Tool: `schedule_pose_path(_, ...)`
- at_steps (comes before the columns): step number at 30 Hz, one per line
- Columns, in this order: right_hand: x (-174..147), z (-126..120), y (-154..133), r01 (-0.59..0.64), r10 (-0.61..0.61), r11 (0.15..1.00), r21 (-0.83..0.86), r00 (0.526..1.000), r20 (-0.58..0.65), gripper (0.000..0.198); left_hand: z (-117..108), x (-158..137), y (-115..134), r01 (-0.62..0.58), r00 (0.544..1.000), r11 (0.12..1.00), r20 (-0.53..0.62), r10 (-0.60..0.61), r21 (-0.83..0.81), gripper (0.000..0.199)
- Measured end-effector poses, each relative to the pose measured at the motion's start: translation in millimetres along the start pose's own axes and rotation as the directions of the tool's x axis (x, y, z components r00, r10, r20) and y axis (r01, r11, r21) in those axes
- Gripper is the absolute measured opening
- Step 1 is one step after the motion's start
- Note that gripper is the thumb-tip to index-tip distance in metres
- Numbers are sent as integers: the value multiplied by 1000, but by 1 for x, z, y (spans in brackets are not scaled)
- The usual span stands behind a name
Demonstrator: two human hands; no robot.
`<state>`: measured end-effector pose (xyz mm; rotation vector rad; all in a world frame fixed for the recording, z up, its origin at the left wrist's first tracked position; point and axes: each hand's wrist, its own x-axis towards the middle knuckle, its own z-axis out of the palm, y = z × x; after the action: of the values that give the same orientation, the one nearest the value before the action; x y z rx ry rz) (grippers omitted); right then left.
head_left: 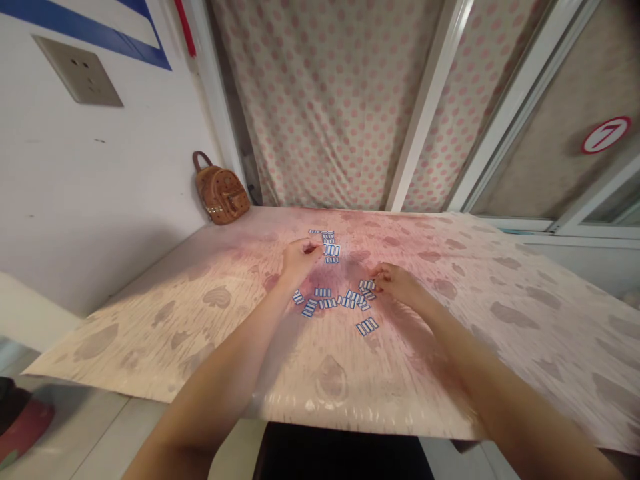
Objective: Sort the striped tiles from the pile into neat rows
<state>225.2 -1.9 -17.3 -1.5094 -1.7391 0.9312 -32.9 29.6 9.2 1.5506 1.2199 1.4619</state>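
Small white cards with blue stripes and borders lie on the table. My left hand (300,259) pinches a striped card (333,251) between thumb and fingers, above a short column of similar cards (328,237). Farther right, my right hand (396,283) has its fingers curled, the tips at the right edge of another card (367,285), which overlaps a card beneath it. A loose cluster of cards (352,298) spreads between my forearms, some overlapping. One card (367,326) lies apart, closer to me.
A patterned cloth covers the table (330,380). A small brown backpack (223,193) stands at the far left corner against the wall. Behind the table hangs a dotted curtain (330,100) with white frames. A wall socket (79,71) is at upper left.
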Motion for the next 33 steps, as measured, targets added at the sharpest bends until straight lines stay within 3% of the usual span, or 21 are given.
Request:
schedule_pose_path(6, -2, -7, 7, 74, -98, 959, -274, 992, -74, 18, 0, -1, 2, 5, 1000, 1000, 2, -5, -6, 9)
schedule_pose_path(13, -8, -9, -9, 45, -101, 964, -262, 974, -204, 17, 0, 0, 1, 7, 1000, 1000, 3, -7, -9, 10)
schedule_pose_path(20, -16, -17, -17, -42, -171, 867, -496, 911, -375, 21, 1, 0, 2, 20, 1000, 999, 6, -20, -31, 9)
schedule_pose_path(23, -13, -16, -16, 24, -192, 919, -394, 899, -393, 18, 1, -1, 3, 17, 1000, 999, 4, -17, -32, 9)
schedule_pose_path(25, -10, -11, -15, 88, -177, 963, -253, 918, -356, 14, 1, -1, 4, 14, 1000, 999, 1, -14, -29, 9)
schedule_pose_path(30, -6, 10, -16, 164, -152, 979, 119, 983, -105, 20, 0, -2, 6, 14, 1000, 1000, -5, -14, -19, 8)
schedule_pose_path(33, -11, 15, -20, 231, -230, 973, 4, 968, -99, 16, -1, -3, 7, 1, 1000, 1000, -11, -1, -5, 7)
